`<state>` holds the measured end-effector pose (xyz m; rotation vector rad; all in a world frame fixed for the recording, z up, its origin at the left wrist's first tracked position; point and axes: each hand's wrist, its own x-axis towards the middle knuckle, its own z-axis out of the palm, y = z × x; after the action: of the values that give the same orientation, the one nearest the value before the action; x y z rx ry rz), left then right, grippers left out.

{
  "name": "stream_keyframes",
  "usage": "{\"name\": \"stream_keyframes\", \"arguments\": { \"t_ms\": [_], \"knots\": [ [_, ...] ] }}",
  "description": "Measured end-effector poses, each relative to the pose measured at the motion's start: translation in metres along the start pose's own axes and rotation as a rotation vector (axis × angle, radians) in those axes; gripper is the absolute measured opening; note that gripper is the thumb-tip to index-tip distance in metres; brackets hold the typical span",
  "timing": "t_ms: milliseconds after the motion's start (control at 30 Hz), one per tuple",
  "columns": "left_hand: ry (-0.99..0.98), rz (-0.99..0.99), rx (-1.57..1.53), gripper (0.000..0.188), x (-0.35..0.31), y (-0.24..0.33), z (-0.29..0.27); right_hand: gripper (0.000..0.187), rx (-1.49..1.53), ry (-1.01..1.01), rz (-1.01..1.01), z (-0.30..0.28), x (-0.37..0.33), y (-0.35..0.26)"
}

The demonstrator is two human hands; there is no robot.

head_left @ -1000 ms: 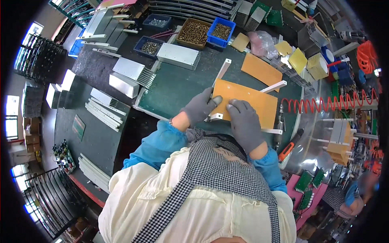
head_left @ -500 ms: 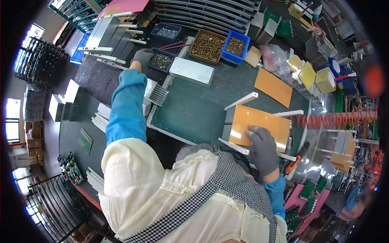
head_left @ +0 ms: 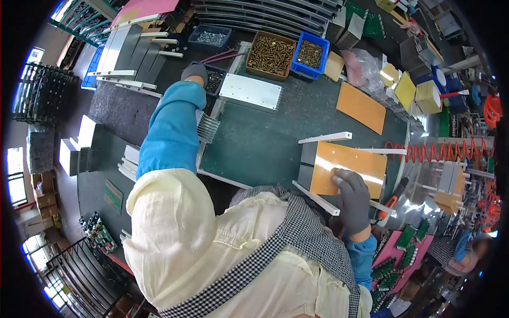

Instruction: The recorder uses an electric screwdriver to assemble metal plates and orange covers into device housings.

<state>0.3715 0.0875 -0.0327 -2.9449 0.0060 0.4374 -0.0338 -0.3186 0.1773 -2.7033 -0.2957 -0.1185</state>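
Note:
An orange board (head_left: pixel 347 168) lies inside a frame of white and grey metal rails (head_left: pixel 324 138) on the dark green mat (head_left: pixel 265 143). My right hand (head_left: pixel 351 199), in a grey glove, presses flat on the board's near edge. My left arm in a blue sleeve stretches far out to the left. My left hand (head_left: pixel 195 72), also grey-gloved, reaches into a small dark bin of screws (head_left: pixel 214 80); its fingers are hidden, so I cannot see what it grips.
A flat aluminium plate (head_left: pixel 249 91) lies beside that bin. Behind it stand a brown box (head_left: pixel 270 55) and a blue box (head_left: pixel 310 55) of small parts. A second orange board (head_left: pixel 360 107) lies far right. An orange coiled hose (head_left: pixel 440 152) runs along the right edge. Finned heat sinks (head_left: pixel 208 128) sit left.
My left hand left the orange board and swung far out to the left, into the screw bin. My right hand slid down to the board's near edge.

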Motion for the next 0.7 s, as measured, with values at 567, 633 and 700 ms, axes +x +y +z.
{"name": "stream_keyframes", "arguments": {
  "t_ms": [567,633,700],
  "knots": [
    [0.105,0.459,-1.387,0.027,-0.051,-0.083,0.016,0.032,0.045,0.064,-0.046,0.003,0.001,-0.006],
    [-0.068,0.31,-1.889,0.027,-0.056,-0.083,0.018,0.032,0.057,0.077,-0.042,0.003,0.002,-0.008],
    [-0.389,-0.131,-2.385,0.027,-0.061,-0.081,0.013,0.032,0.05,0.073,-0.043,0.003,0.003,-0.009]
  ]
}}
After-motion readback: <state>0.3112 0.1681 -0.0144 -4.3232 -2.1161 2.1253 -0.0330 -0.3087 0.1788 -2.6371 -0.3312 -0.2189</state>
